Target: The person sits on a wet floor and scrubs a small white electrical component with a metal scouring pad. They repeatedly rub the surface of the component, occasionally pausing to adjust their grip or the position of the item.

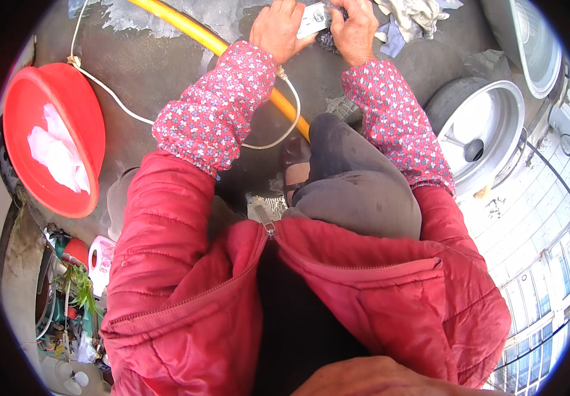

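Note:
At the top of the view, both my hands are over the wet grey floor. My left hand (277,30) grips a small white box-like object (313,21) with a dark-outlined mark or opening on its face; what it is I cannot tell. My right hand (355,32) presses a dark, curly scouring ball (328,41) against the right edge of that object. A white cord (297,106) loops from a pale fitting (282,74) beside my left wrist, then runs away to the left. Under my left forearm passes a yellow pole or hose (285,108).
A red plastic basin (94,123) with white, crumpled material (57,153) stands at left. Crumpled light cloths (416,17) lie beyond my right hand. Two metal basins, one round (510,106) and one larger (544,74), stand at right. Various items and a green plant (83,289) crowd the lower left.

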Demonstrator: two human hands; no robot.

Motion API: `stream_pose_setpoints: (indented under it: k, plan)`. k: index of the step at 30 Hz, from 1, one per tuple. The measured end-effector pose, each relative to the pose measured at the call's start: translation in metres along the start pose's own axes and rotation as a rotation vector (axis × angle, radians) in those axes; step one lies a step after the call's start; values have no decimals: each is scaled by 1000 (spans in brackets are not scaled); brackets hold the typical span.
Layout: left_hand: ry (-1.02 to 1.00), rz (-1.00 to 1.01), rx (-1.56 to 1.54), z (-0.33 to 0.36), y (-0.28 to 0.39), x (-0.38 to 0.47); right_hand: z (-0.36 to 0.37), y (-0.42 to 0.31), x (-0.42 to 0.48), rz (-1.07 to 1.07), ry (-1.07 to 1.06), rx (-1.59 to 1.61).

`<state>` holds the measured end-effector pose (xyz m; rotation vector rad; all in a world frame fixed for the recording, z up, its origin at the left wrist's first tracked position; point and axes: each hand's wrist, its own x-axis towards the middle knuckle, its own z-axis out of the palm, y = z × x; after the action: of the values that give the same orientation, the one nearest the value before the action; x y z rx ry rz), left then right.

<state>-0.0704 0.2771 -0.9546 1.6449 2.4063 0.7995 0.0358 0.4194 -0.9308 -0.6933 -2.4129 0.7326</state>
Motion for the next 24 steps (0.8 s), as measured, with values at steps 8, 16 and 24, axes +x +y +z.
stream_pose_setpoints:
  k: [8,16,24]
  plan:
    - [-9,18,-14,-2,3,-3,3,-1,4,45,37,-18]
    - [39,18,-22,0,2,-1,0,14,2,147,-31,-14]
    - [160,-12,-79,11,0,-2,34,14,13,-153,-257,26]
